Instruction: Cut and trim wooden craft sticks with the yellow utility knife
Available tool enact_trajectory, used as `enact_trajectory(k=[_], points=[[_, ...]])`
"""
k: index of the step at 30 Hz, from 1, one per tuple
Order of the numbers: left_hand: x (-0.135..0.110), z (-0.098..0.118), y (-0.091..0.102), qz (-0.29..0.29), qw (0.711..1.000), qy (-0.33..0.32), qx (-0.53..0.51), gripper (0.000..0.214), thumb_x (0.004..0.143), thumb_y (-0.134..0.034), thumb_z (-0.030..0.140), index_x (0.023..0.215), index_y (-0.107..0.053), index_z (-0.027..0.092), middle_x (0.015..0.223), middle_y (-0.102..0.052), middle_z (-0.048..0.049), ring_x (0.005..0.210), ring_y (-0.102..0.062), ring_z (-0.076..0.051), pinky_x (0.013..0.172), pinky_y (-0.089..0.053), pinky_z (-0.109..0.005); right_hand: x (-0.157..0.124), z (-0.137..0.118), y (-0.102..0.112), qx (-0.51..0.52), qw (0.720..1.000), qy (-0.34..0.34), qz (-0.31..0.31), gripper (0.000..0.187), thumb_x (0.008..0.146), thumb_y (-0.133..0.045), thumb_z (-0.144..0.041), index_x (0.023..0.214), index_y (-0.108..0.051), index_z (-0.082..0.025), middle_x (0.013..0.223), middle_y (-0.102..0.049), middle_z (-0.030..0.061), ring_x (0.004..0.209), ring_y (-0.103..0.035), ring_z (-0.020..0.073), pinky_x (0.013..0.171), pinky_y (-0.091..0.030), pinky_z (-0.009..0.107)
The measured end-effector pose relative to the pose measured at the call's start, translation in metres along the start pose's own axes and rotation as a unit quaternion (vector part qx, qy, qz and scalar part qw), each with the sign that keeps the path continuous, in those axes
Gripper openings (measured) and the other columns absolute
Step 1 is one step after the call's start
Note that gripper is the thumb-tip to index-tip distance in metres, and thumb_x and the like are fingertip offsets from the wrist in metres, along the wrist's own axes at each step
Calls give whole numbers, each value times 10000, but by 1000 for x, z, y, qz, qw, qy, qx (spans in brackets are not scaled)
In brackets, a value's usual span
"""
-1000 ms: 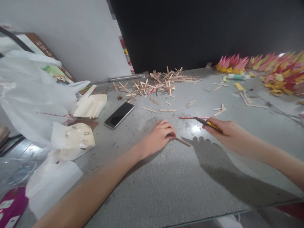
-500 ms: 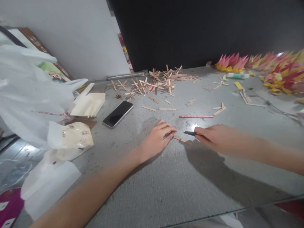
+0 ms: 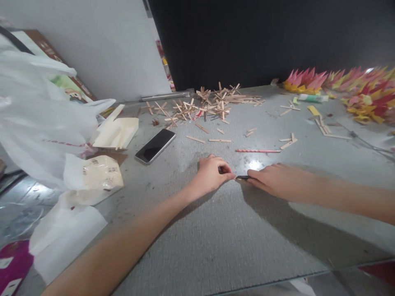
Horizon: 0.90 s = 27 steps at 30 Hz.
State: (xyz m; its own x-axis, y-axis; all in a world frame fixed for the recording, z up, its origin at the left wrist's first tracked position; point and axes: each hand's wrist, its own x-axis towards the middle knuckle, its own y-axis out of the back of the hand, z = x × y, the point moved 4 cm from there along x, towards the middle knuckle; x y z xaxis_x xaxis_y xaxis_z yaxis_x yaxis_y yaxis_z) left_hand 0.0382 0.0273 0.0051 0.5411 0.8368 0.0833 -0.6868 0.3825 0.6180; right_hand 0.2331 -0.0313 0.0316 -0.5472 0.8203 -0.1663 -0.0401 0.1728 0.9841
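My left hand (image 3: 212,174) rests on the grey table (image 3: 222,230) with its fingers curled in a pinch; the wooden stick it pressed down a moment ago is hidden under the fingertips. My right hand (image 3: 271,181) lies just to its right, closed on a dark cutter (image 3: 242,178) whose tip pokes out and meets my left fingertips. A red-and-white striped pencil (image 3: 258,151) lies on the table just beyond both hands.
A heap of crossed wooden sticks (image 3: 203,106) sits at the back, with loose sticks scattered around. A phone (image 3: 155,146) lies to the left, beside cream paper (image 3: 116,131) and plastic bags (image 3: 46,123). Pink and yellow folded paper shapes (image 3: 339,86) line the back right.
My right hand has come left and down with the cutter, from beside the pencil to my left fingertips. The stick under my left hand has gone out of sight.
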Motion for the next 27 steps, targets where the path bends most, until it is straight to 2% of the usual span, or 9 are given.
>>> enact_trajectory(k=[8,13,17,20,23,27], points=[[1,4,2,-31,999,37,25,171,826,-835,346,724,-755,235,841,-763,-28,1000,-610,-268,1040,-335,-501,1,1,-1,-18,999,9,-38,342,1113,-380,-395,956,-626,-217,640,-674,12,515,-613,169,512,-186,293],[1,6,2,-24,998,42,28,159,821,-840,319,720,-749,238,834,-762,-14,991,-618,-258,1049,-341,-497,6,-3,13,-7,997,3,-81,331,1107,-405,-369,950,-651,-212,690,-693,30,536,-624,165,519,-217,292],[0,6,2,-18,999,36,25,145,821,-831,293,714,-751,236,816,-760,-23,974,-622,-258,1027,-376,-473,10,-2,22,-7,995,16,-102,295,1089,-445,-346,930,-650,-207,663,-657,28,507,-560,155,527,-206,300],[0,7,2,-15,999,34,30,158,827,-825,286,700,-746,236,814,-762,-21,959,-626,-256,1023,-367,-483,16,4,23,54,991,24,-116,323,1083,-425,-358,872,-618,-210,676,-636,24,530,-528,143,531,-233,290],[0,6,2,-11,999,34,32,166,826,-829,291,696,-742,235,820,-765,-20,965,-631,-259,1025,-365,-487,23,10,20,159,975,18,-155,364,1070,-399,-378,782,-543,-207,703,-613,14,590,-541,138,538,-294,268],[0,5,1,-9,999,32,40,159,827,-830,298,705,-747,239,812,-762,-20,968,-638,-259,1039,-359,-493,27,16,16,286,925,-37,-249,362,1040,-428,-440,759,-470,-215,619,-472,-38,480,-454,101,486,-329,245]])
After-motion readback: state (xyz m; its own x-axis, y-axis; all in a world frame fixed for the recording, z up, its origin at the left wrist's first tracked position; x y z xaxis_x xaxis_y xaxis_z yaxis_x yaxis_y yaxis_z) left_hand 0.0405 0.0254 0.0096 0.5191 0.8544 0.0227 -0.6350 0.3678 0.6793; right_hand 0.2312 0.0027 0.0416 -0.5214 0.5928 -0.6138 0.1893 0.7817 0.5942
